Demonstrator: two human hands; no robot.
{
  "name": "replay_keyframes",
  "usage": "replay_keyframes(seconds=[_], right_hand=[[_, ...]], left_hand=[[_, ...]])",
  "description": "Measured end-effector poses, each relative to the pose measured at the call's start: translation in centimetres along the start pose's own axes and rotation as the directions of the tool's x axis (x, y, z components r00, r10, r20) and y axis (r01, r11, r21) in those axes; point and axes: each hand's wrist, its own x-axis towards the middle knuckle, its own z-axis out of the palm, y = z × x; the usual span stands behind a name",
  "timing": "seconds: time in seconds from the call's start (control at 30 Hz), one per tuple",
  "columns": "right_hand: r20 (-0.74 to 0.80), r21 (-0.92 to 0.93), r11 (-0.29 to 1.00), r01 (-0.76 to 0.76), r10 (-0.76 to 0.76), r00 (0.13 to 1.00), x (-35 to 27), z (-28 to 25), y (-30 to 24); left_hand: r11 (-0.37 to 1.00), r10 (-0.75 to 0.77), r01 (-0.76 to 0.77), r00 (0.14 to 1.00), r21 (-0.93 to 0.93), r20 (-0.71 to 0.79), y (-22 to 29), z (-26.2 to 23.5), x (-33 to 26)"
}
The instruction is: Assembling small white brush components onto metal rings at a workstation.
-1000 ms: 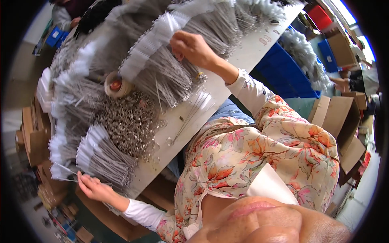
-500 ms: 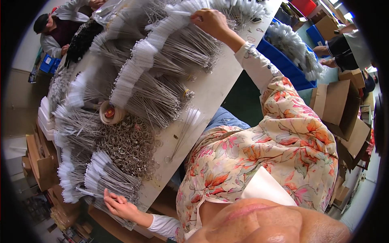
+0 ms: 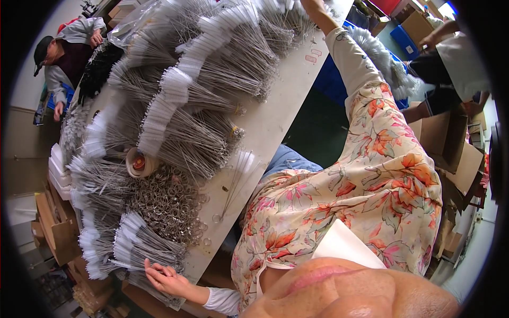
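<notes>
Lower left, my left hand [image 3: 167, 281] is at the edge of a bundle of straw-cleaning brushes [image 3: 151, 241] with white bristles and thin wire stems. Its curled fingers pinch one brush, its bristle end [image 3: 124, 264] pointing left. My right hand [image 3: 314, 5] is stretched far up past the table's far end; the upper edge cuts off its fingers, so any hold is hidden. Long fanned rows of brushes [image 3: 175, 87] lie between the two hands. Beside the left bundle is a heap of metal rings [image 3: 167, 199]. A few loose brushes [image 3: 233, 180] lie near my body.
A pale roll [image 3: 139, 163] with a red centre stands among the brushes. Blue bins with more brushes [image 3: 371, 47] and open cardboard boxes [image 3: 445, 140] stand to the right. A capped co-worker [image 3: 66, 58] sits far left by black brushes [image 3: 103, 66]; another person [image 3: 450, 63] is at right.
My right hand has moved up and right, mostly out of the picture. My left hand has shifted slightly down and right with its brush. The co-worker at right has come further into view.
</notes>
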Motion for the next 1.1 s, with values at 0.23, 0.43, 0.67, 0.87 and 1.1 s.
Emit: replay_keyframes(seconds=[0.23, 0.43, 0.67, 0.87, 1.1], right_hand=[[0.089, -0.284, 0.959, 0.018, 0.007, 0.996, -0.7, 1.7, 0.2], [0.151, -0.530, 0.846, 0.059, 0.026, 0.988, -1.8, 2.0, -0.5], [0.295, 0.198, 0.978, 0.068, -0.125, 0.947, -6.7, 6.0, -16.1], [0.872, 0.485, 0.571, -0.662, -0.259, 0.416, -27.3, 16.0, -22.9], [0.843, 0.537, 0.656, -0.530, -0.404, 0.355, -37.6, 16.6, -27.2]], left_hand=[[0.997, -0.050, 0.051, 0.999, -0.060, 0.019, -1.4, 0.1, -0.7], [0.996, -0.072, 0.075, 0.996, -0.056, 0.048, -1.9, 0.6, -0.8], [0.960, 0.049, 0.007, 0.980, -0.282, 0.191, -1.7, 4.2, -1.3], [0.967, 0.208, -0.117, 0.879, -0.228, 0.429, 1.1, 12.3, -3.3], [0.437, 0.826, -0.884, 0.468, 0.166, 0.314, -1.1, 14.7, -0.2]])
